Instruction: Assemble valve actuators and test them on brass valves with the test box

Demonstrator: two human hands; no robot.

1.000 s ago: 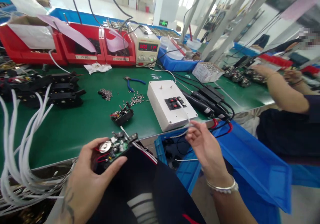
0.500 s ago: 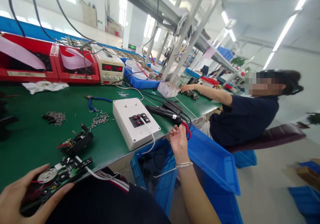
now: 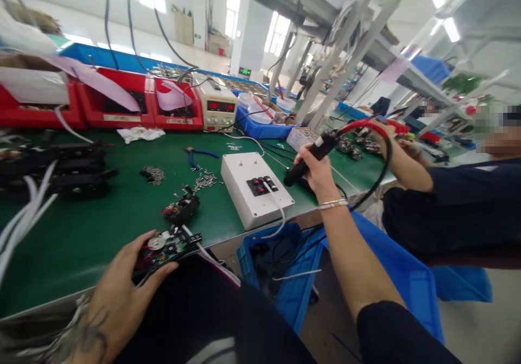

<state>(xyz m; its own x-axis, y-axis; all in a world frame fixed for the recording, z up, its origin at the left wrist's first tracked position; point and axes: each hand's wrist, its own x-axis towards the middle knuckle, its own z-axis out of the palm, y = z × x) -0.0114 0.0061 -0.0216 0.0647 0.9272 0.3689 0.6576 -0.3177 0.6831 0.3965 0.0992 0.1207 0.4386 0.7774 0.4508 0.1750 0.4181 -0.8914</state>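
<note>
At the near table edge, my left hand (image 3: 126,282) is closed around a device assembly (image 3: 166,247), a black frame with a green circuit board and a round silvery part. White cables trail from it over the edge. My right hand (image 3: 315,168) grips a black electric screwdriver (image 3: 313,155) above the table, right of a white switch box (image 3: 256,190). A red and black cord loops from the tool's upper end; its lower end points down and left. Just beyond the assembly in my left hand lies another black part (image 3: 182,205) with wires.
Loose screws (image 3: 204,180) and blue-handled pliers (image 3: 199,155) lie on the green table (image 3: 118,190). Red bins (image 3: 114,101) and a power supply (image 3: 215,103) stand behind. Blue crates (image 3: 285,277) sit below the edge. A co-worker (image 3: 459,201) sits at right, arm over the table.
My right hand has taken hold of the screwdriver, which lay beside the white box, and lifted it. The view has turned left, showing more black parts there. My left hand keeps the assembly.
</note>
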